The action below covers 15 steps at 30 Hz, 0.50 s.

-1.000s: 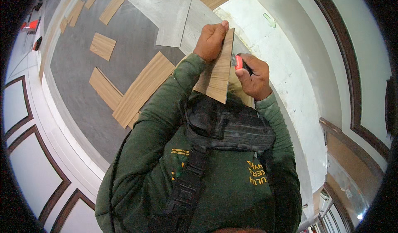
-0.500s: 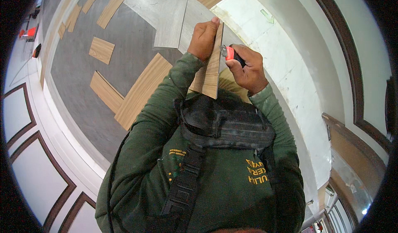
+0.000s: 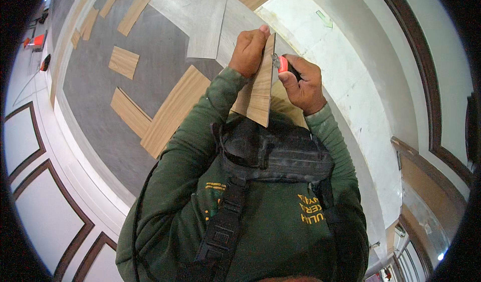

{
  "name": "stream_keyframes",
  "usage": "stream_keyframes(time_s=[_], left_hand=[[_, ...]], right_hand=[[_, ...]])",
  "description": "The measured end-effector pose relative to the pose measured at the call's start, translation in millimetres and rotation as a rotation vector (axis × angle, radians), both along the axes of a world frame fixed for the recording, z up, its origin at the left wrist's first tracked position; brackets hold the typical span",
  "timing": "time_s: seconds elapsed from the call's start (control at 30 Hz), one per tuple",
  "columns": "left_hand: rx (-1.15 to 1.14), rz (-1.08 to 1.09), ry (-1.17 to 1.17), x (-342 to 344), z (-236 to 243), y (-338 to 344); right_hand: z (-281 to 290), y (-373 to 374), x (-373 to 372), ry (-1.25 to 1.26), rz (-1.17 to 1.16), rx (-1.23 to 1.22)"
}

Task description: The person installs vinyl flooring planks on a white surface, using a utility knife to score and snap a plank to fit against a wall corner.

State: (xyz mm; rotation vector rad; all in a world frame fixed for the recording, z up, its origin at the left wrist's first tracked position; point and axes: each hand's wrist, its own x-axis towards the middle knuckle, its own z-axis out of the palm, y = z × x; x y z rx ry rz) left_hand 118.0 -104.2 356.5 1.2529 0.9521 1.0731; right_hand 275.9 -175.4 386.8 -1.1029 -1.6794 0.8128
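Note:
My left hand [image 3: 249,52] is closed on the far end of a wood-look floor plank [image 3: 256,97], holding it tilted up on its edge in front of my body. My right hand [image 3: 304,84] wraps round a red-and-black utility knife [image 3: 283,64]. The knife's metal tip is at the plank's right-hand edge, just below my left fingers; whether it touches cannot be made out. The plank's near end comes down close to the black bag [image 3: 275,149] strapped across my front.
On the grey floor [image 3: 155,46] to the left lie a long wood-look plank [image 3: 175,112], narrower strips [image 3: 129,110] and several short offcuts [image 3: 124,62]. Pale grey planks [image 3: 206,29] lie ahead. White tiles [image 3: 345,76] run along the right beside a wall. An orange-red object [image 3: 36,41] is at the far left.
The plank and both hands have shifted slightly right and toward me. The knife remains at the plank's edge, in about the same place along it.

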Motion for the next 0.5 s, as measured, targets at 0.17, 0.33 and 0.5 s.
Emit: stream_keyframes(time_s=[0.17, 0.33, 0.5], left_hand=[[-0.006, -0.005, -0.004, -1, -5, 1], [0.091, 0.043, 0.008, 0, -4, 0], [0.038, -0.042, -0.009, 12, 0, -12]], right_hand=[[4, 6, 1, -0.045, -0.001, -0.051], [-1, 14, -5, -0.073, -0.064, 0.082], [-17, 30, 6, 0.038, -0.173, -0.044]])
